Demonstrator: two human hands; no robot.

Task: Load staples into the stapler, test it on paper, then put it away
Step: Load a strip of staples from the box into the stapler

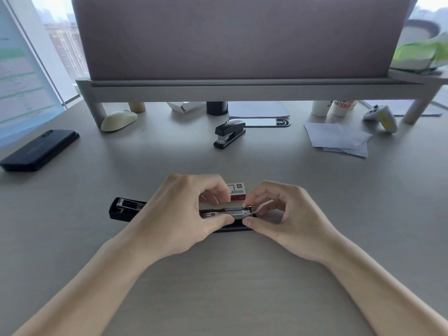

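Observation:
A black stapler (126, 209) lies flat on the desk, swung fully open, its lid to the left and its metal staple channel (238, 212) to the right. My left hand (184, 214) pinches the channel near its middle. My right hand (281, 212) pinches the channel's right end, where a silver strip of staples sits. A small red and white staple box (237, 191) stands just behind the hands. Loose white paper sheets (338, 139) lie at the back right.
A second black stapler (229, 133) stands closed at the back centre. A dark phone (40, 150) lies at the left, a cream mouse (118, 120) and a white game controller (381, 117) under the monitor riser (242, 89). Cups stand at the back right.

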